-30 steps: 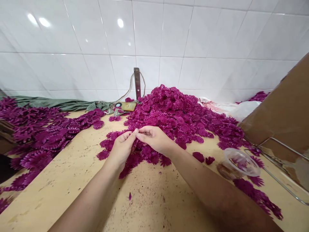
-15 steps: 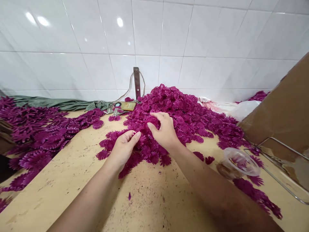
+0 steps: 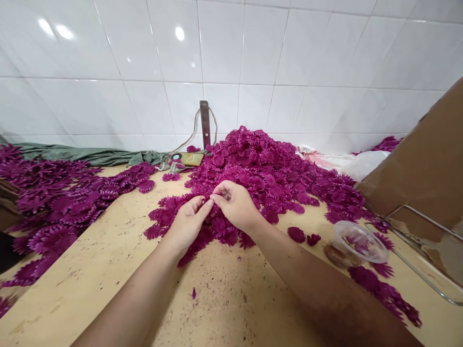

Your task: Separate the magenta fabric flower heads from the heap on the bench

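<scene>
A big heap of magenta fabric flower pieces (image 3: 267,168) lies in the middle of the tan table (image 3: 108,260). My left hand (image 3: 188,221) and my right hand (image 3: 235,205) meet at the heap's near edge, fingertips touching in a pinch. Both pinch flower pieces held between them; the held pieces are mostly hidden by the fingers. More flower pieces (image 3: 217,229) lie directly under both hands.
A second spread of flower pieces (image 3: 54,202) covers the left side. A clear plastic cup (image 3: 356,243) lies on its side at the right, beside a brown cardboard box (image 3: 423,164) and a wire rack (image 3: 423,250). White tiled wall (image 3: 253,62), green cloth (image 3: 83,154) behind.
My right hand reached up into the heap half a second ago, then came back down to my left hand, fingertips pinched together again. My left hand stayed nearly in place.
</scene>
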Action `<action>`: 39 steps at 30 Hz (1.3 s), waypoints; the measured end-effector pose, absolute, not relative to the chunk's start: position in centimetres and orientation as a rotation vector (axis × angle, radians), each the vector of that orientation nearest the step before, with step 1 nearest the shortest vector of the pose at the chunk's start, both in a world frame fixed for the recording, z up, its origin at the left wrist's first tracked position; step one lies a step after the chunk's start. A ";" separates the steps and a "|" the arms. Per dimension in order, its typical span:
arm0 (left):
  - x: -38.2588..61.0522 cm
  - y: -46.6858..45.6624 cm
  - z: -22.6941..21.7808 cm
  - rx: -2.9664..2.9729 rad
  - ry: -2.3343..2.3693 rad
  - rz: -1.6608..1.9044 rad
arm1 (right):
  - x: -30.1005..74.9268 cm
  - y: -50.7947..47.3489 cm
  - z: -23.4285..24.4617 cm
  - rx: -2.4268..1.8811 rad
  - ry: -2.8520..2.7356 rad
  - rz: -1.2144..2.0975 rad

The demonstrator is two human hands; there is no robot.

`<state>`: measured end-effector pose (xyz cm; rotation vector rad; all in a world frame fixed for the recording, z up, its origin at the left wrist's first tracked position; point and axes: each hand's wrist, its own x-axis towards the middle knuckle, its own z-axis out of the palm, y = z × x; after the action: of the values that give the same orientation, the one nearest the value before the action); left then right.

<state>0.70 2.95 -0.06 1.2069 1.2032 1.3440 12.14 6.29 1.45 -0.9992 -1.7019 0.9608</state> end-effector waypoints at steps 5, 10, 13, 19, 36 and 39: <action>0.6 2.7 0.2 1.232 1.212 1.358 | 13.4 7.1 2.2 -1.181 -1.649 0.834; 0.5 2.7 0.3 1.172 1.268 1.395 | 15.6 8.4 3.5 -1.381 -1.561 0.550; 0.4 3.0 0.1 1.047 1.290 1.474 | 14.8 7.4 3.6 -1.272 -1.736 0.666; 0.1 3.2 0.0 1.033 1.334 1.369 | 11.8 5.9 1.3 -0.852 -1.838 1.201; -0.3 3.3 0.1 1.623 1.655 1.416 | 16.2 9.0 3.1 -1.376 -1.841 0.306; -0.7 3.2 0.3 1.928 1.812 1.313 | 16.3 8.7 3.5 -1.474 -1.960 0.244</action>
<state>-0.67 3.19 0.32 1.9275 1.8118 1.3131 16.32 8.68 3.54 -1.4741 -1.9596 0.2440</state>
